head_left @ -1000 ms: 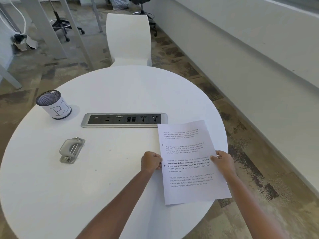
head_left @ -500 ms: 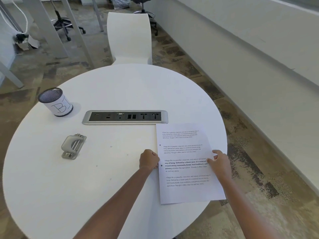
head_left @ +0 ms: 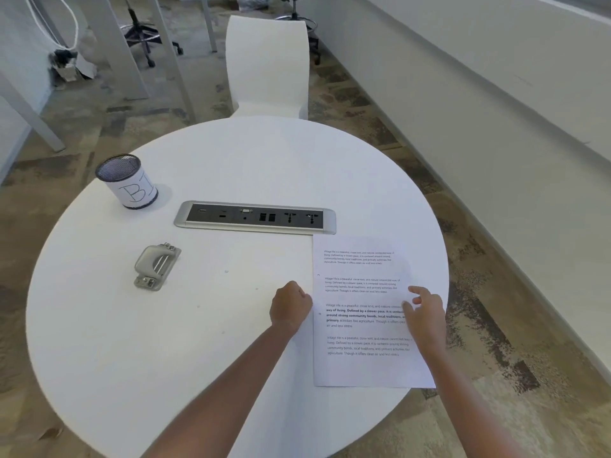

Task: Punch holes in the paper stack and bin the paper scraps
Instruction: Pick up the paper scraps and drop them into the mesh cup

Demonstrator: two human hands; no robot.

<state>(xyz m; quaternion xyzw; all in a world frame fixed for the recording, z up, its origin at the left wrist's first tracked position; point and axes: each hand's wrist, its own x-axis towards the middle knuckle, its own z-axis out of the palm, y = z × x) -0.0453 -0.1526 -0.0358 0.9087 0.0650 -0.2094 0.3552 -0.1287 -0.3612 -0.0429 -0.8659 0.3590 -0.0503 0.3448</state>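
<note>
A printed paper stack [head_left: 363, 368] lies flat at the right side of the round white table [head_left: 211, 375], with two small punched holes near its left edge. My left hand [head_left: 290, 307] is curled into a fist just left of the stack's left edge. My right hand [head_left: 425, 310] hovers over the stack's right part, fingers apart, holding nothing. A grey metal hole punch [head_left: 157, 266] rests on the table to the left. A mesh cup labelled as the bin [head_left: 127, 181] stands at the far left. Tiny paper scraps [head_left: 226, 271] dot the table between punch and stack.
A silver socket panel [head_left: 254, 218] is set into the table's middle, just beyond the stack's top edge. A white chair [head_left: 267, 64] stands at the far side. The stack's right edge overhangs the table rim. A pale wall runs along the right.
The stack has turned to lie square and shifted slightly. My right hand has let go of its right edge and lifted with fingers spread. My left hand stays curled by the left edge.
</note>
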